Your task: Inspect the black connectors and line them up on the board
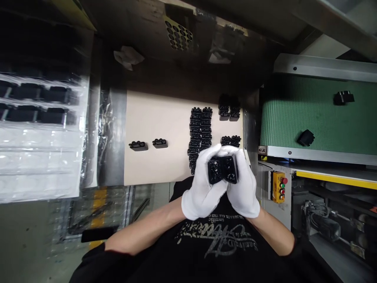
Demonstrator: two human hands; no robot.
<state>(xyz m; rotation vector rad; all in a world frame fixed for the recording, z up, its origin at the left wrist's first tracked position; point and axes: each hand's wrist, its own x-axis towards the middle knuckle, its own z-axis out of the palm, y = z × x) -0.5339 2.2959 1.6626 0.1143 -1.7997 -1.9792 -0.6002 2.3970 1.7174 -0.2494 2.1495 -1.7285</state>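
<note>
In white gloves, my left hand [202,192] and my right hand [244,188] are cupped together over the front edge of the board. My left hand is closed around a black moulded block [215,171] with small shiny spots on its face. A second black moulded block [229,169] sits beside it, gripped by my right hand. The two blocks stand at a slight angle to each other; whether they are joined I cannot tell. Just beyond my fingers, a double row of similar black blocks [200,129] runs up the board.
On the beige board [173,169] stand two separate blocks [160,143] at left and small groups [229,112] at right. Clear plastic trays [41,157] with black parts lie far left. A green conveyor [326,118] carries two black parts, above a yellow button box [279,188].
</note>
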